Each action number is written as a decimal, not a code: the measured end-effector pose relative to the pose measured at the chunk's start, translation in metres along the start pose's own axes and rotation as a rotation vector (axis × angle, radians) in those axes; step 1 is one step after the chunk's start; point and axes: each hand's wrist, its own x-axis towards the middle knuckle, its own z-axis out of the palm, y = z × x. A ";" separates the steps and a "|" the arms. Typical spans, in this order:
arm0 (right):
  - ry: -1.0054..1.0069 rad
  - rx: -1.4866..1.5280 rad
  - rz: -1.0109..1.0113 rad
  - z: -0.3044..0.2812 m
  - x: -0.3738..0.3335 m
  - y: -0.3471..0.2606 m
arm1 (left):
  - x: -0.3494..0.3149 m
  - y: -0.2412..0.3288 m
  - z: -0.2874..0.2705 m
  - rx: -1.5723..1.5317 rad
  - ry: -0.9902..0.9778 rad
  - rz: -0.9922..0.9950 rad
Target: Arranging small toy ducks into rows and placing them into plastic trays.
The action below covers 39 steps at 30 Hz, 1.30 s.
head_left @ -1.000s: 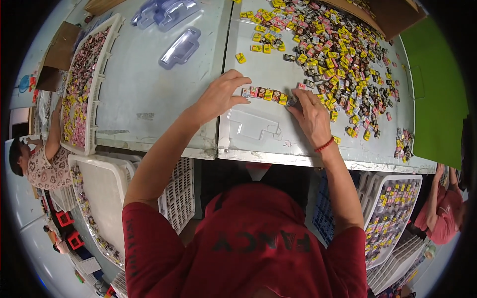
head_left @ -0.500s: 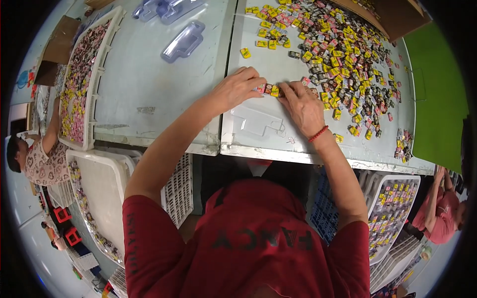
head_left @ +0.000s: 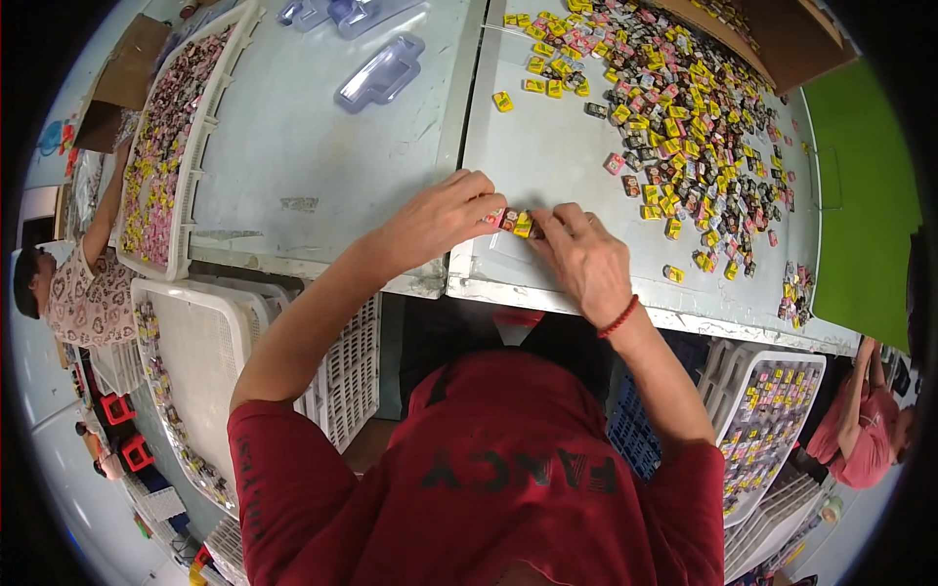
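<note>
Between my two hands runs a short row of small coloured boxes (head_left: pixel 511 223), pink, dark and yellow, pressed end to end. My left hand (head_left: pixel 442 221) pinches its left end with fingers closed. At the other end, my right hand (head_left: pixel 586 258), with a red bead bracelet at the wrist, closes its fingertips on the row. Beneath the hands, near the table's front edge, lies a clear plastic tray (head_left: pixel 503 262), mostly hidden by them. A large loose spread of the same kind of small boxes (head_left: pixel 674 146) covers the table to the right and beyond.
Bluish clear plastic trays (head_left: pixel 381 73) lie on the far left table. A white crate (head_left: pixel 181 220) of small pieces stands at its left edge, near a co-worker (head_left: pixel 88 303). A cardboard box (head_left: pixel 796 44) sits far right. Stacked white crates (head_left: pixel 772 430) stand below on the right.
Both hands have drawn the row of small boxes nearer to the table's front edge, over the clear tray. My view has shifted slightly.
</note>
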 end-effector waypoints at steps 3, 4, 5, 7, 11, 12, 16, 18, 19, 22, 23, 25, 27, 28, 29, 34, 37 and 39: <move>0.009 0.009 0.021 0.011 -0.002 -0.001 | -0.002 -0.005 0.009 -0.035 -0.007 -0.046; 0.040 0.017 0.027 0.013 -0.002 -0.001 | -0.002 -0.007 0.011 -0.034 -0.006 -0.045; 0.043 0.015 0.025 0.014 -0.002 -0.001 | -0.001 -0.009 0.014 -0.031 0.044 -0.031; 0.041 0.101 0.088 0.015 -0.004 0.001 | 0.000 -0.011 0.017 -0.026 0.096 -0.012; 0.104 0.123 0.127 0.018 -0.011 0.004 | -0.002 -0.009 0.024 -0.160 0.182 -0.093; 0.124 0.156 0.119 0.017 -0.011 0.005 | -0.003 -0.008 0.026 -0.186 0.213 -0.108; 0.141 0.277 0.158 0.014 -0.018 0.015 | -0.006 -0.006 0.031 -0.170 0.253 -0.116; 0.157 0.300 0.179 0.016 -0.019 0.017 | -0.008 -0.003 0.034 -0.219 0.246 -0.227; 0.171 0.325 0.197 0.016 -0.020 0.017 | -0.007 -0.001 0.035 -0.218 0.244 -0.223; 0.253 0.323 0.211 0.021 -0.021 0.019 | -0.005 0.002 0.039 -0.248 0.310 -0.306; 0.257 0.323 0.210 0.022 -0.021 0.019 | -0.006 0.002 0.042 -0.184 0.360 -0.270; 0.311 0.252 0.139 0.023 -0.022 0.018 | -0.007 0.002 0.046 -0.117 0.411 -0.230; 0.335 0.205 0.115 0.023 -0.023 0.021 | -0.007 0.006 0.048 -0.115 0.456 -0.256; 0.355 0.160 0.091 0.023 -0.023 0.022 | -0.006 0.006 0.049 -0.113 0.457 -0.254; 0.357 0.161 0.091 0.025 -0.024 0.023 | -0.006 0.006 0.049 -0.118 0.465 -0.255; 0.379 0.139 0.079 0.029 -0.029 0.025 | -0.006 0.010 0.050 -0.139 0.485 -0.283; 0.311 0.020 0.029 0.017 -0.030 0.022 | -0.010 0.009 0.050 -0.120 0.439 -0.290; 0.328 0.073 0.070 0.020 -0.035 0.026 | -0.009 0.015 0.048 -0.201 0.453 -0.326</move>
